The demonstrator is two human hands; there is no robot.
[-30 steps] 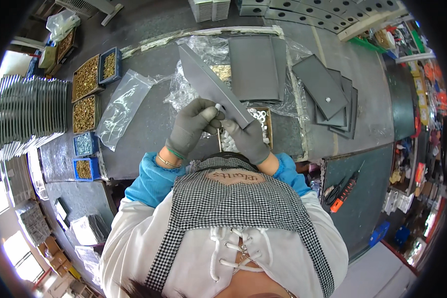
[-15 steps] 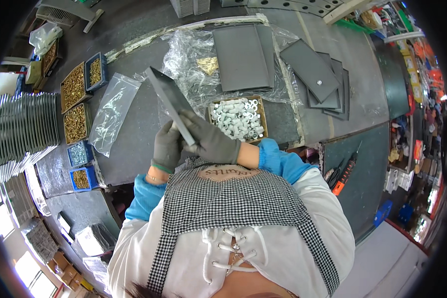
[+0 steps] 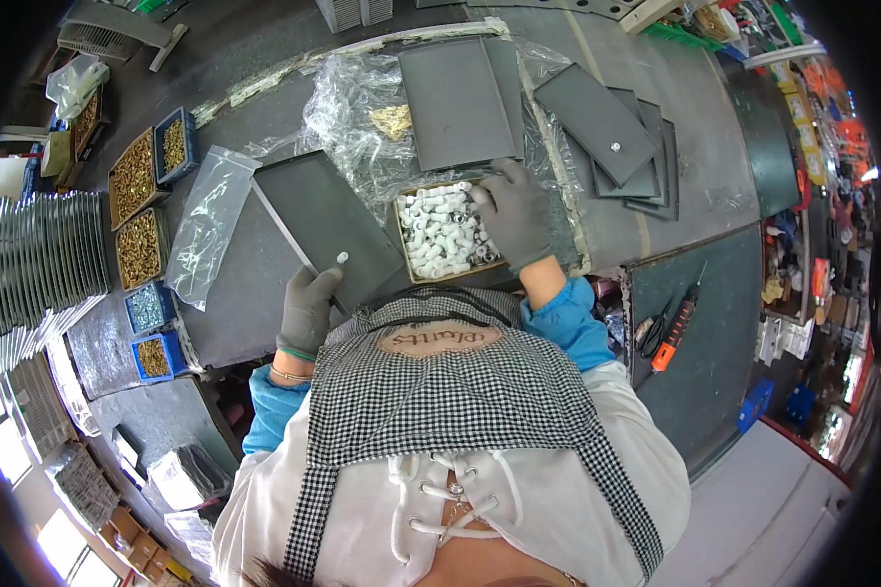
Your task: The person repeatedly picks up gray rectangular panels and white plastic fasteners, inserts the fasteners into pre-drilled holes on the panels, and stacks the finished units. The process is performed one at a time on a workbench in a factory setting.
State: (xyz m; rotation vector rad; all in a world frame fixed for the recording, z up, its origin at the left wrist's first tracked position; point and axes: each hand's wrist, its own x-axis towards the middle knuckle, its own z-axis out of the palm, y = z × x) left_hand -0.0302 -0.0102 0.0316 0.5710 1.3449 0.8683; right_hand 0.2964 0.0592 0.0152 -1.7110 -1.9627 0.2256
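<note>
My left hand point(image 3: 308, 305) in a grey glove grips the near edge of a dark grey metal plate point(image 3: 325, 225) that lies flat on the bench, with a small white fitting point(image 3: 342, 258) on it by my fingers. My right hand point(image 3: 512, 213), also gloved, reaches into a cardboard box of white plastic fittings point(image 3: 439, 231); whether its fingers hold one I cannot tell. A flat stack of similar grey plates point(image 3: 460, 103) lies on crumpled clear plastic beyond the box.
More grey plates point(image 3: 607, 127) fan out at the right. Bins of brass and blue small parts point(image 3: 139, 210) line the left, beside a clear bag point(image 3: 206, 220). Stacked metal sheets point(image 3: 29, 259) stand far left. An orange-handled tool point(image 3: 677, 328) lies on the right mat.
The grey plate, held tilted up in both hands before, now lies flat to the left. My right hand has let go of it and moved into the box of white fittings.
</note>
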